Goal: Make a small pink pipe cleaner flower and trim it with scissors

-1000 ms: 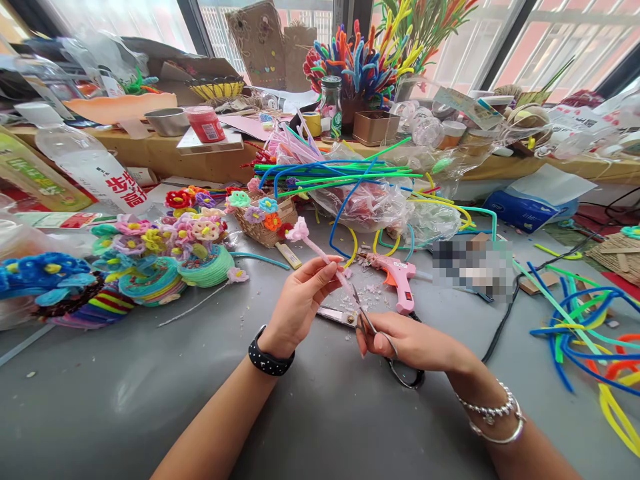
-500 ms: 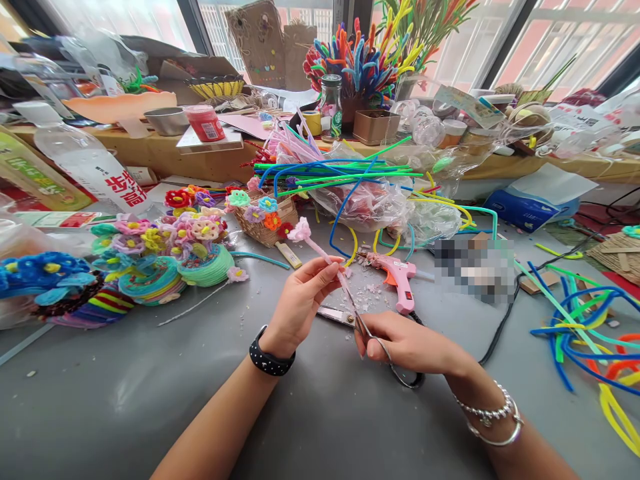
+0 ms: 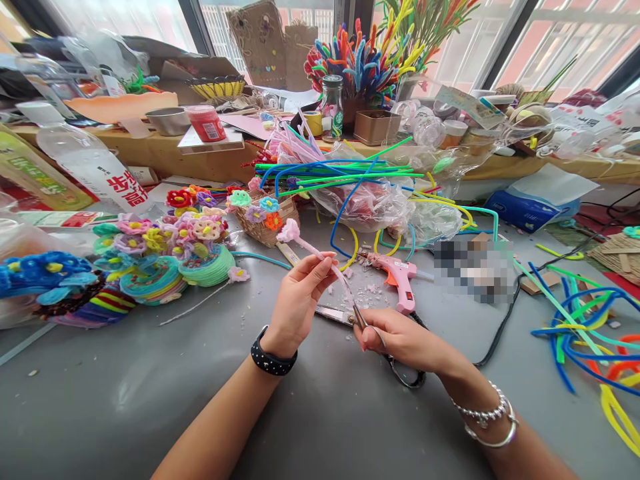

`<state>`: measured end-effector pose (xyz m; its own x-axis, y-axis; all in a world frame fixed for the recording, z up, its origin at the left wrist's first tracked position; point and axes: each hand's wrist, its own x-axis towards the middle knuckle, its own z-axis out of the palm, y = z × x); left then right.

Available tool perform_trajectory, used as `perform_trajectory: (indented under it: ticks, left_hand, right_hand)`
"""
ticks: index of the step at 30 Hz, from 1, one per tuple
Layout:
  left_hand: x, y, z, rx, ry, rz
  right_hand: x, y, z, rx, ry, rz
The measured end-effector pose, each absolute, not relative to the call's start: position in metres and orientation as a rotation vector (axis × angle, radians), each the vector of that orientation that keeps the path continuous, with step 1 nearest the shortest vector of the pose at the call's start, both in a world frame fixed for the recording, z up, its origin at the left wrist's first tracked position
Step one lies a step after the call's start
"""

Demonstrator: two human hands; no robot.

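"How many scissors are out?"

"Two pairs. Small scissors [image 3: 361, 321] are in the right hand [image 3: 400, 339], its fingers curled round the handles. Larger black-handled scissors [image 3: 331, 312] lie on the bench [image 3: 310, 420], partly beneath that hand."

"And the left hand [image 3: 299, 293]?"

"Thumb and fingertips pinch the stem of one pink chenille flower [image 3: 289, 231]. The bloom points up and away, toward the bench's far edge; the stem slants down between the hands, its lower end at the scissor tips. Whether the blades grip it, I cannot tell."

"Any other flower lying loose?"

"One lilac flower [image 3: 239, 274] on a thin stem, well to the left."

"Which containers do you see?"

"Three coiled pots left of the hands: a green pot [image 3: 213, 268] with pink and cream flowers, a teal-and-yellow pot [image 3: 150, 288] with mixed colours, and a rainbow-striped pot [image 3: 113, 303] with blue blooms above it. Nearer the far edge, one woven basket [image 3: 255, 233] carries mint, blue, lilac and orange flowers."

"Near the right hand?"

"One pink glue gun [image 3: 400, 280], just beyond it, and pale scraps [image 3: 371, 289] scattered alongside."
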<state>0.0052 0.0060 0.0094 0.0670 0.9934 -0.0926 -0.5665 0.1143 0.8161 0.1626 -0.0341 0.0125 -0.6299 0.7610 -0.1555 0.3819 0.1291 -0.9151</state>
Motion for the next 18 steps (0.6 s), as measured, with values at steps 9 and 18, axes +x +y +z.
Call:
perform_trajectory:
  ticks: [9, 18]
  left_hand:
    - [0.0074, 0.0039, 0.0087, 0.771, 0.782, 1.347]
    - [0.0057, 0.0057, 0.0114, 0.73, 0.793, 1.416]
  right_hand:
    - [0.1619, -0.0369, 0.0119, -1.049, -2.095, 1.505]
    - [0.1578, -0.0347, 0.008, -1.138, -1.925, 1.535]
